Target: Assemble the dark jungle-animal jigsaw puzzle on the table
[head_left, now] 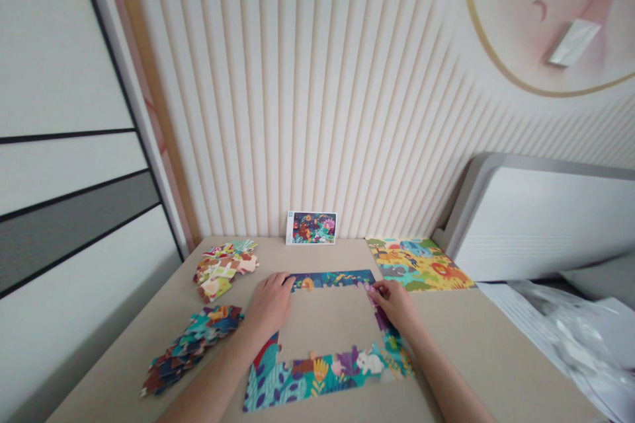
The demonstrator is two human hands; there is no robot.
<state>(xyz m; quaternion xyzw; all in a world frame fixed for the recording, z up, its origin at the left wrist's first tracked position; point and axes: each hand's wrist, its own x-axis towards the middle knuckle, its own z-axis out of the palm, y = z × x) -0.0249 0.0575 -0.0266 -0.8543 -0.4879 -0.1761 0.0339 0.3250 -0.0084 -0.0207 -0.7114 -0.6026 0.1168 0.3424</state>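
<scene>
A jigsaw puzzle border (297, 386) lies on the table as a rectangle around bare tabletop, dark blue along the top and teal with plants and a white rabbit along the bottom. My left hand (272, 303) rests on its upper left corner, fingers laid over the edge; it covers part of the left side. At the upper right, my right hand (394, 303) has thumb and fingers pinched at a purple puzzle piece (371, 295) on the border. A heap of loose teal and brown puzzle pieces (191, 347) lies left of my left forearm.
Another pile of lighter puzzle pieces (223, 268) lies at the back left. A picture card (311, 228) leans against the ribbed wall. An assembled yellow animal puzzle (421, 266) lies at the back right. Clear plastic wrapping (570, 330) and a bed headboard (550, 218) are on the right.
</scene>
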